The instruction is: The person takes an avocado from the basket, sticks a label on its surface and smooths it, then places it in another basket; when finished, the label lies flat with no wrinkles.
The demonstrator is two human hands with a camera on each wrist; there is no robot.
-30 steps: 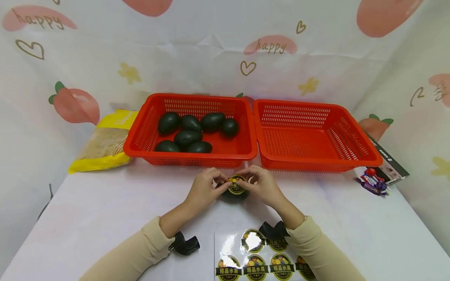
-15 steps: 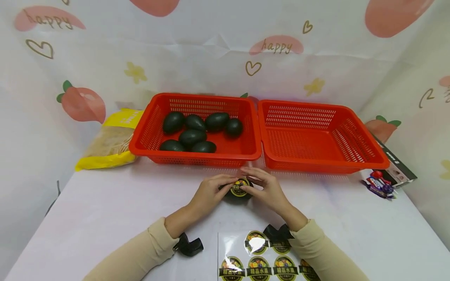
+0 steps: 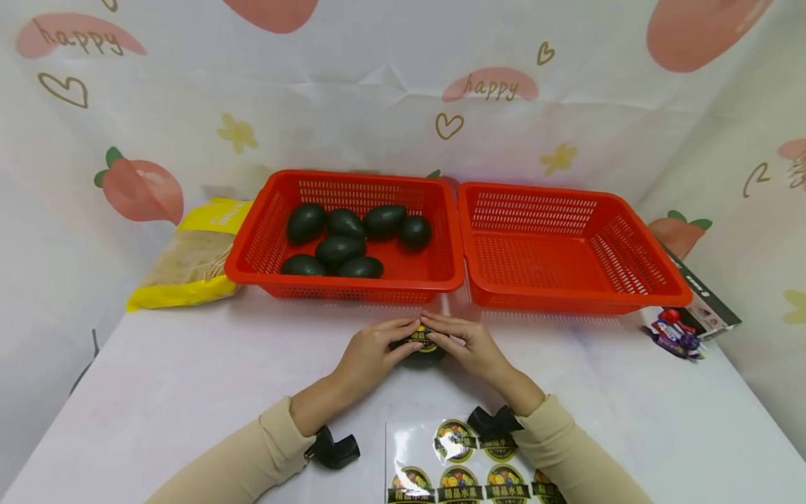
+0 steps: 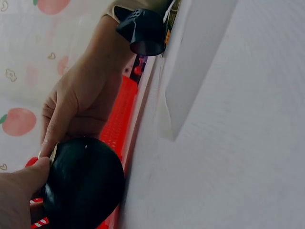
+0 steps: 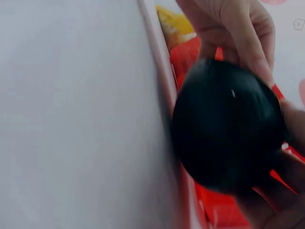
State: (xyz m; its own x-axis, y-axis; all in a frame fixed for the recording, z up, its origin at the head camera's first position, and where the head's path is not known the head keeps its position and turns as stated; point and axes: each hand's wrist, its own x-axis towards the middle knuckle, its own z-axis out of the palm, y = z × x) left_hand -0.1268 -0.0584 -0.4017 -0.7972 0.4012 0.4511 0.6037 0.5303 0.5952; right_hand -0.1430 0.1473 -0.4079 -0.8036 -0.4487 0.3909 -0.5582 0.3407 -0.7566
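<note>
A dark green avocado (image 3: 423, 358) lies on the table between both hands, with a round black-and-gold sticker (image 3: 421, 340) on its upper face. My left hand (image 3: 368, 357) holds it from the left, thumb at the sticker's edge. From the right, my right hand (image 3: 475, 350) holds the same fruit, its thumb also at the sticker. The fingertips meet at the far side and cover the sticker's top. In the left wrist view the avocado (image 4: 86, 181) shows its smooth side, with the right hand (image 4: 83, 95) beyond. The right wrist view shows the avocado (image 5: 224, 129) between both hands.
A red basket (image 3: 343, 284) with several avocados stands behind the hands, beside another red basket (image 3: 579, 301). A transparent sticker sheet (image 3: 406, 448) lies in front, partly under the right forearm. A yellow bag (image 3: 189, 255) stands left; wrapped sweets (image 3: 674, 332) and a box (image 3: 708, 304) lie right.
Both hands' fingers have drawn together over the avocado's far side, and the thumbs have slid from the sticker's upper middle toward its edges. The head view has shifted slightly.
</note>
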